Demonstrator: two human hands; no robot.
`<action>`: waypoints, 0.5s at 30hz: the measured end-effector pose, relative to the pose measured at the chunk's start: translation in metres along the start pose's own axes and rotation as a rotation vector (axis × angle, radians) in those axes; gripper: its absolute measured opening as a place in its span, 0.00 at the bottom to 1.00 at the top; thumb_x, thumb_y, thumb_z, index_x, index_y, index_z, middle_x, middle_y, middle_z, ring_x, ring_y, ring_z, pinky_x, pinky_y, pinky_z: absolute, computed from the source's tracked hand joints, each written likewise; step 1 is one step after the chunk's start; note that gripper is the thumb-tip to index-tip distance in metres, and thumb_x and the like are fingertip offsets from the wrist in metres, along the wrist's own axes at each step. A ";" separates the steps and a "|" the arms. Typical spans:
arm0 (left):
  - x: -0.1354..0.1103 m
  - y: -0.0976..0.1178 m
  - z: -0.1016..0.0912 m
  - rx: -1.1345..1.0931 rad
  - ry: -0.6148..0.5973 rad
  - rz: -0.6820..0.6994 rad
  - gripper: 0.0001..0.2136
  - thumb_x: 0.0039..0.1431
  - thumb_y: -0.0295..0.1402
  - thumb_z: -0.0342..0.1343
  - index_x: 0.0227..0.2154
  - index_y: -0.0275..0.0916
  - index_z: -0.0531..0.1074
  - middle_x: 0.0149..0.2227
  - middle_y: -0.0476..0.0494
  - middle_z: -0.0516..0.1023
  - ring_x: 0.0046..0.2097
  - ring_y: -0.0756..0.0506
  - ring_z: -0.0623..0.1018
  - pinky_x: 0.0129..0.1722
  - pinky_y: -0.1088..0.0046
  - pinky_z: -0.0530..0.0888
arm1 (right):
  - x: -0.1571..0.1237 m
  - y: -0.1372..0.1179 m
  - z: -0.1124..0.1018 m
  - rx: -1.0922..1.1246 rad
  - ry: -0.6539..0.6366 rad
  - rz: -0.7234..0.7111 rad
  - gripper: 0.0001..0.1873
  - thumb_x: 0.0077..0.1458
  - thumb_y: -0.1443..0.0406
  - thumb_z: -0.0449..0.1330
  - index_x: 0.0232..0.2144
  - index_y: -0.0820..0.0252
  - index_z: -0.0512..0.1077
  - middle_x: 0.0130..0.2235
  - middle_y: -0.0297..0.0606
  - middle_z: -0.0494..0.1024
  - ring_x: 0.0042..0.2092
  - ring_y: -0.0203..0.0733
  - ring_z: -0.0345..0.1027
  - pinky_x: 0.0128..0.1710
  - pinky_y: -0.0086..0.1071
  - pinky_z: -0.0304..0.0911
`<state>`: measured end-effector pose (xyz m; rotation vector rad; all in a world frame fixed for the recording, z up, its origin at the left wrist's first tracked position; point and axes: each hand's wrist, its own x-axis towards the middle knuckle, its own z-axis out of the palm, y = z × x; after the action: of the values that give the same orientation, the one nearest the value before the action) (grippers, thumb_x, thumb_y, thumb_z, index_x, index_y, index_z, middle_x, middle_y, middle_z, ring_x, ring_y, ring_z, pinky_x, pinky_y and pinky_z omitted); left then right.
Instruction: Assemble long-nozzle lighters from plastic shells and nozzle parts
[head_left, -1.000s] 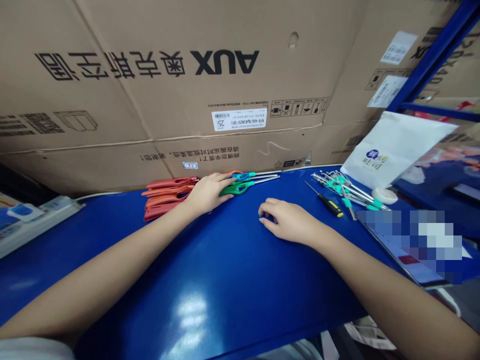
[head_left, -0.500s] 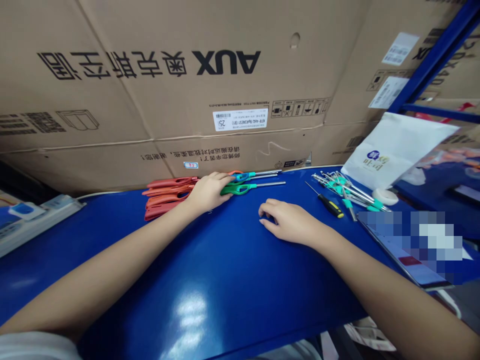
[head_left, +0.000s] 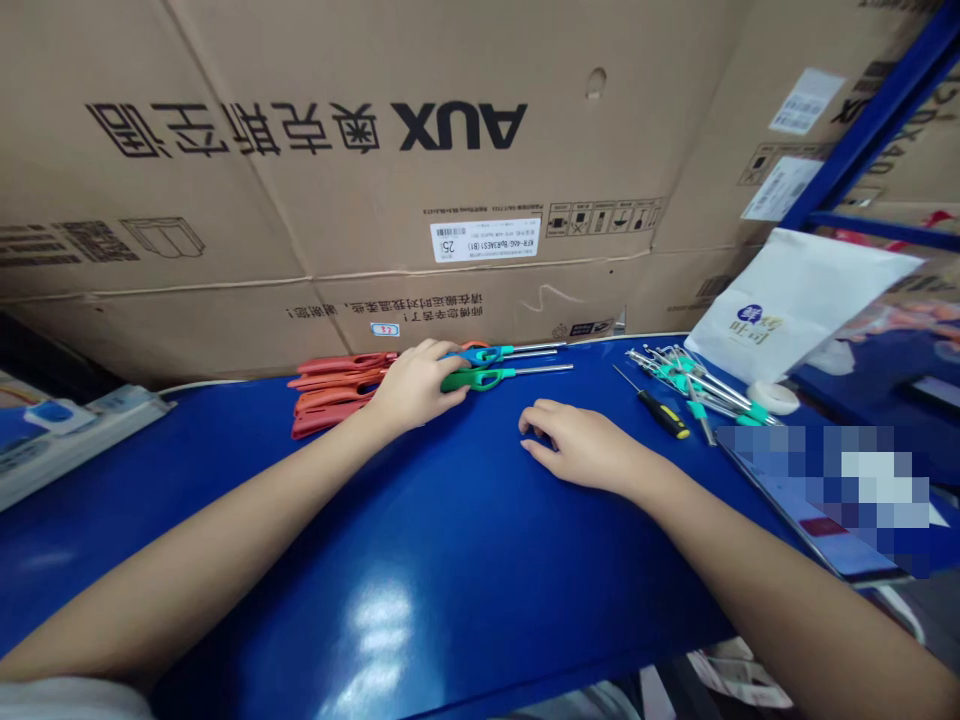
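Note:
Several long-nosed lighters lie in a row at the back of the blue table, with red and orange handles (head_left: 341, 385) to the left and metal tubes to the right. My left hand (head_left: 421, 388) lies over the middle of the row, its fingers closed round a green lighter (head_left: 484, 379). Just behind, its fingertips reach a blue lighter (head_left: 482, 354). Part of the green lighter is hidden under the palm. My right hand (head_left: 581, 440) rests on the table, loosely curled, thumb apart from the fingers, and nothing shows in it.
Right of my right hand are a black and yellow screwdriver (head_left: 663, 414) and a pile of metal tubes with teal parts (head_left: 694, 380). Beyond lie a tape roll (head_left: 774, 398), a white bag (head_left: 795, 295) and a phone (head_left: 817, 530). A large cardboard box (head_left: 315, 200) stands behind; a power strip (head_left: 82, 440) is at left.
The view has shifted slightly. Both hands stay in nearly the same places, the left on the green lighter and the right on the table.

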<state>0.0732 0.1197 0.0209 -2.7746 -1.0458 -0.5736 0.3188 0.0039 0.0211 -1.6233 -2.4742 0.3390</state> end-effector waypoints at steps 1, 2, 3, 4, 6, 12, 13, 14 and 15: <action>-0.003 0.000 -0.004 -0.003 0.013 -0.013 0.13 0.64 0.37 0.56 0.47 0.37 0.78 0.55 0.35 0.76 0.55 0.34 0.75 0.55 0.54 0.74 | 0.000 0.000 0.000 0.001 -0.002 -0.004 0.08 0.64 0.63 0.57 0.43 0.57 0.72 0.46 0.40 0.76 0.39 0.42 0.70 0.34 0.32 0.56; -0.007 0.001 -0.008 -0.006 0.022 -0.027 0.13 0.65 0.38 0.55 0.45 0.37 0.78 0.54 0.35 0.77 0.55 0.35 0.75 0.56 0.54 0.74 | 0.000 0.001 0.000 0.003 -0.005 -0.009 0.08 0.64 0.64 0.56 0.44 0.57 0.72 0.46 0.40 0.76 0.40 0.42 0.70 0.34 0.32 0.57; -0.013 0.000 -0.013 -0.009 0.025 -0.040 0.12 0.65 0.38 0.54 0.44 0.37 0.79 0.53 0.36 0.78 0.54 0.36 0.76 0.56 0.55 0.74 | -0.001 0.001 0.001 0.005 -0.008 -0.015 0.08 0.63 0.66 0.56 0.44 0.57 0.72 0.46 0.40 0.76 0.40 0.42 0.70 0.35 0.32 0.57; -0.020 0.000 -0.018 -0.012 0.020 -0.050 0.12 0.66 0.37 0.53 0.42 0.38 0.79 0.51 0.37 0.78 0.53 0.37 0.76 0.56 0.56 0.74 | -0.001 0.002 0.001 0.007 -0.011 -0.020 0.10 0.62 0.69 0.55 0.44 0.57 0.73 0.47 0.40 0.76 0.41 0.42 0.70 0.36 0.32 0.58; -0.036 -0.003 -0.029 -0.015 -0.005 -0.076 0.12 0.66 0.36 0.52 0.42 0.39 0.79 0.49 0.39 0.80 0.52 0.38 0.77 0.56 0.58 0.74 | 0.000 0.002 0.003 0.017 -0.016 -0.025 0.15 0.59 0.75 0.53 0.44 0.57 0.73 0.46 0.39 0.75 0.42 0.42 0.70 0.37 0.32 0.59; -0.093 -0.026 -0.051 0.019 -0.118 -0.227 0.16 0.63 0.38 0.52 0.49 0.41 0.77 0.53 0.39 0.80 0.54 0.36 0.79 0.53 0.57 0.76 | 0.001 -0.003 0.009 0.058 -0.006 -0.024 0.16 0.57 0.77 0.51 0.41 0.57 0.72 0.44 0.39 0.74 0.42 0.41 0.70 0.39 0.32 0.60; -0.102 -0.031 -0.052 0.028 -0.133 -0.256 0.17 0.62 0.39 0.52 0.50 0.40 0.76 0.53 0.37 0.80 0.53 0.35 0.79 0.52 0.56 0.77 | 0.001 -0.003 0.010 0.061 -0.002 -0.024 0.15 0.58 0.76 0.52 0.41 0.57 0.72 0.44 0.38 0.74 0.41 0.41 0.70 0.38 0.32 0.60; -0.109 -0.036 -0.053 0.036 -0.145 -0.281 0.18 0.62 0.39 0.52 0.50 0.38 0.76 0.52 0.35 0.80 0.51 0.34 0.79 0.51 0.55 0.77 | 0.001 -0.004 0.011 0.063 0.002 -0.025 0.13 0.58 0.75 0.52 0.40 0.57 0.72 0.43 0.38 0.74 0.40 0.41 0.69 0.37 0.32 0.60; -0.115 -0.040 -0.053 0.040 -0.157 -0.296 0.18 0.62 0.40 0.51 0.50 0.38 0.76 0.51 0.35 0.80 0.51 0.34 0.79 0.51 0.55 0.77 | 0.001 -0.004 0.011 0.064 0.007 -0.028 0.12 0.59 0.74 0.53 0.40 0.57 0.71 0.43 0.38 0.74 0.39 0.40 0.69 0.36 0.32 0.59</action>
<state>-0.0488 0.0669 0.0241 -2.6834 -1.4999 -0.3631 0.3114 0.0023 0.0114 -1.5616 -2.4519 0.4044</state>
